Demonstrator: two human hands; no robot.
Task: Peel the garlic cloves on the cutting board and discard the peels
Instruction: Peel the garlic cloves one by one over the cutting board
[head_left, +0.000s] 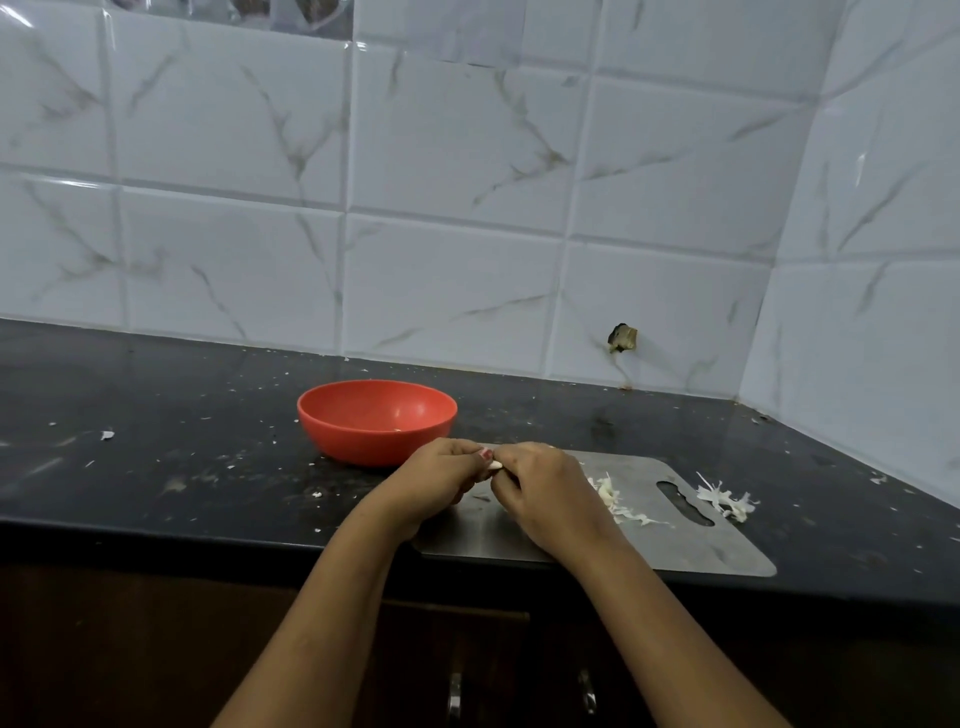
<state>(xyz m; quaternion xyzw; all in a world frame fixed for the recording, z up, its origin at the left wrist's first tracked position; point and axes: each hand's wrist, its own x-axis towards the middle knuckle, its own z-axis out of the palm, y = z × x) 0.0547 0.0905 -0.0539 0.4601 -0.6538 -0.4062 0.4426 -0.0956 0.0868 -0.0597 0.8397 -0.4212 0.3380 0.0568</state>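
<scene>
White and small, the clove (494, 466) is sitting pinched between the left hand (441, 475) and the right hand (540, 483), just above the board's (649, 551) left end. The left is gripping it; the right seems to be nipping its skin, though both are hiding most of it. It is likely light, firm and slick, with papery skin best caught at the tip. Peels (615, 501) are lying mid-board, a bowl (376, 421) beyond its left end.

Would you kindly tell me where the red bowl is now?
In the head view the red bowl sits on the dark counter, just beyond the left hand and off the far left corner of the steel cutting board.
</scene>
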